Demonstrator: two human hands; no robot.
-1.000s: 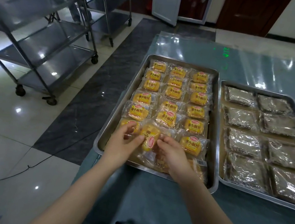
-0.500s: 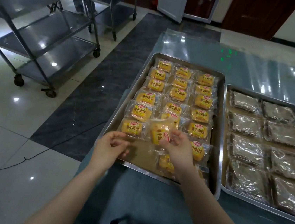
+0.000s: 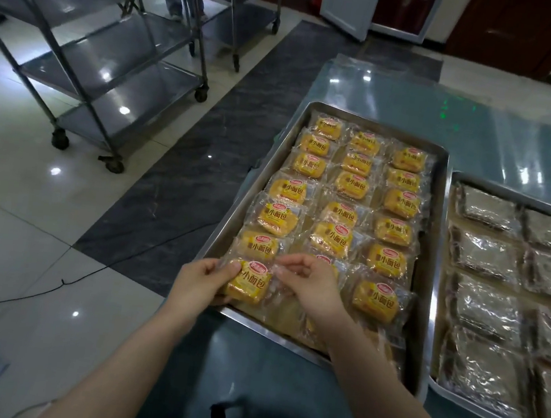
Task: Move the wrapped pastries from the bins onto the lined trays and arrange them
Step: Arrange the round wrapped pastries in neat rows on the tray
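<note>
A steel tray [image 3: 219, 233] lined with paper holds several rows of yellow wrapped pastries. One wrapped pastry [image 3: 249, 283] lies at the tray's near left corner. My left hand [image 3: 198, 284] pinches its left wrapper edge with thumb on top. My right hand [image 3: 310, 286] pinches the clear wrapper at its right end. A few more pastries lie under my right forearm, partly hidden. No bin is in view.
A second steel tray [image 3: 444, 262] with several dark pastries in clear wrap sits to the right, close against the first. Both rest on a teal table [image 3: 417, 98]. Wheeled steel racks [image 3: 112, 63] stand on the tiled floor at left. A black cable [image 3: 63, 282] crosses the floor.
The pastry my right hand held over the tray's middle has come down to the near left corner, and my left hand has taken hold of its other end.
</note>
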